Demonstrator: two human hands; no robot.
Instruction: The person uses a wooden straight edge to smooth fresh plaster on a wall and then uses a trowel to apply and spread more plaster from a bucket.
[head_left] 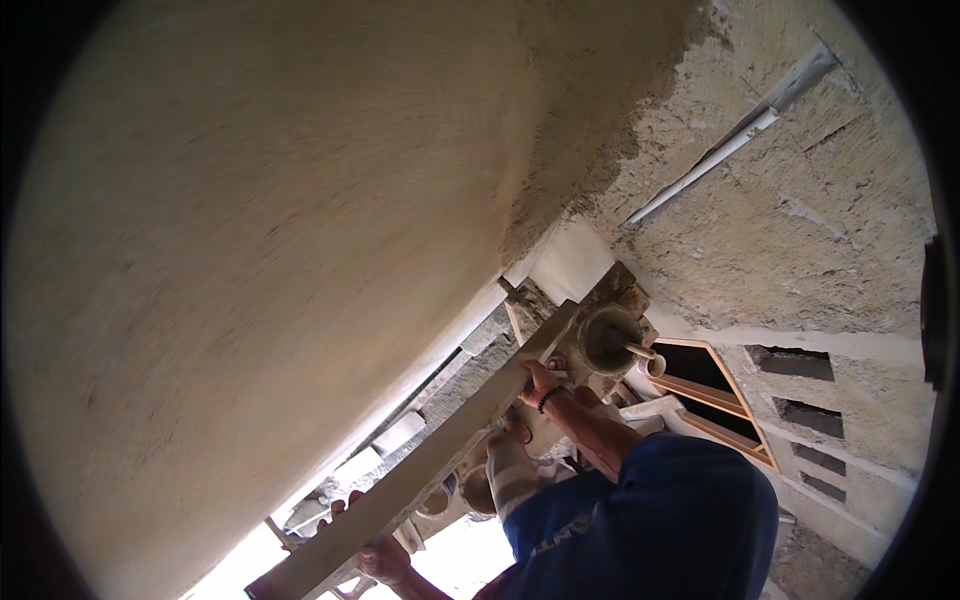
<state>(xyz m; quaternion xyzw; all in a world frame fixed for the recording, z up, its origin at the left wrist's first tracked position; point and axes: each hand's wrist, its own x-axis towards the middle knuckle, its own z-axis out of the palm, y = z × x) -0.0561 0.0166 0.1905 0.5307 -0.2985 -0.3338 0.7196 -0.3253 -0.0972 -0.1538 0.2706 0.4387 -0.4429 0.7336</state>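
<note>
A long, straight board or straightedge (440,450) runs diagonally from the bottom toward the middle, with some grey residue along its edge. My left hand (380,560) grips its lower part, fingertips showing over the far edge. My right hand (535,382), below a beaded bracelet, is closed on the board near its upper end. Just beyond that hand stands a round bucket (600,335) with a handled tool in it, beside a small pale container (652,365). My legs and feet show beneath my arms, and more round containers (478,488) lie behind the board.
A smoothed plaster wall (250,180) fills the left, with darker damp plaster (590,130) toward a rough wall (780,230) carrying a pale strip (700,170). At right are a wood-framed opening (700,370) and several slots (788,362). Pale blocks (398,432) line the wall's foot.
</note>
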